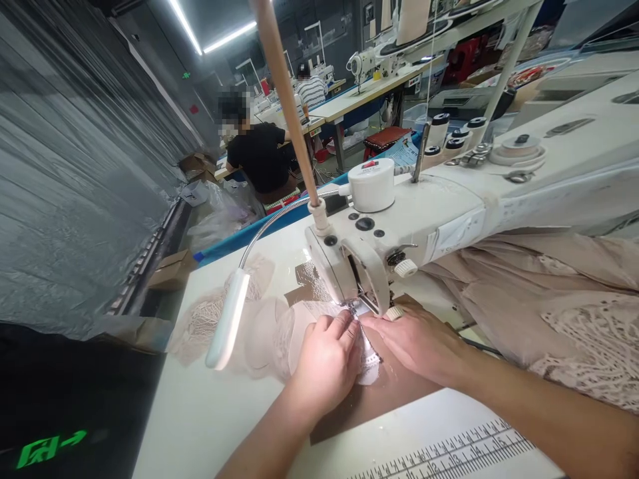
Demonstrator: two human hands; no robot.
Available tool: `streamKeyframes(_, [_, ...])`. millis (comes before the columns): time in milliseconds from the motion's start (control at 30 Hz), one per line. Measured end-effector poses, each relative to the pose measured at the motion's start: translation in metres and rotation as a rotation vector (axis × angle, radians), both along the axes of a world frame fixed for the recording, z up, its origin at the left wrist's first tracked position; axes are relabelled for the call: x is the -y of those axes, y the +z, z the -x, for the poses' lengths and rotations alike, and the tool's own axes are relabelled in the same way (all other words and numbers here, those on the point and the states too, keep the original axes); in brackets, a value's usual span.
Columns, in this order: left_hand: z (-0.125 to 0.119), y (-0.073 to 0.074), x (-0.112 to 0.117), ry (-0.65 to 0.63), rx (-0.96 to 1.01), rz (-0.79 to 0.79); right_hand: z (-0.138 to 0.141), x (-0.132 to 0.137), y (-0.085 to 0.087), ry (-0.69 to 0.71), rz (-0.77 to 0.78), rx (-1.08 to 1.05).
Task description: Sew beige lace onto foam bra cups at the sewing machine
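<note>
- Left grip point(329, 359): palm down on the lace-edged fabric point(370, 359), fingers together and bent, tips close to the presser foot point(352, 306). Cloth pinched or merely pressed: cannot tell.
- Right grip point(419, 339): low over the brown sheet point(344, 419), fingers extended toward the left grip, tips beside the presser foot. Thumb hidden; whether it holds cloth, cannot tell.
- Lace-edged fabric: under the left grip, its white perforated border showing in the gap between both grips.
- Presser foot: just beyond the fingertips of both grips, brightly lit, detail partly obscured.
- Sewing machine point(444, 193): white; head directly beyond the grips, arm running off beyond the right grip.
- Brown sheet: beneath both grips, lying on the white desk point(174, 412).
- Sheer ruffled fabric point(262, 332): left of the left grip, loosely gathered on the desk.
- Gooseneck lamp point(229, 319): left of the left grip, hanging above the ruffles.
- Ruler scale point(449, 456): on the near side of the right grip, along the desk.
- Beige lace fabric point(499, 273): heaped to the right of the right grip.
- Person in a black top point(259, 153): seated far beyond the left grip.
</note>
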State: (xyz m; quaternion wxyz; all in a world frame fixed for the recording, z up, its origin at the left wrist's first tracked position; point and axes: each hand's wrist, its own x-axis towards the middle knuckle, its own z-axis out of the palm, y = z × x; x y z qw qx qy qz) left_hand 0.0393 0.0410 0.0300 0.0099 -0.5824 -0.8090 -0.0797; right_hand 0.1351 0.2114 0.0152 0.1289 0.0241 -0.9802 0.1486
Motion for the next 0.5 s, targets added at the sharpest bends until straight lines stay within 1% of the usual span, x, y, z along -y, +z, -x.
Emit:
streamKeyframes(200, [-0.004, -0.002, -0.002, 0.021, -0.006, 0.019, 0.0, 0.001, 0.002, 0.019, 0.033, 0.017])
streamKeyframes(367, [-0.002, -0.004, -0.003, 0.048, -0.013, 0.026, 0.0, 0.001, 0.002, 0.033, 0.049, 0.007])
streamKeyframes(433, [0.0, 0.001, -0.001, 0.038, 0.021, 0.049, 0.0, 0.001, 0.001, 0.036, 0.059, 0.008])
streamKeyframes(500, [0.002, 0.012, 0.002, 0.003, 0.081, 0.084, -0.001, 0.001, 0.0, 0.047, 0.074, 0.012])
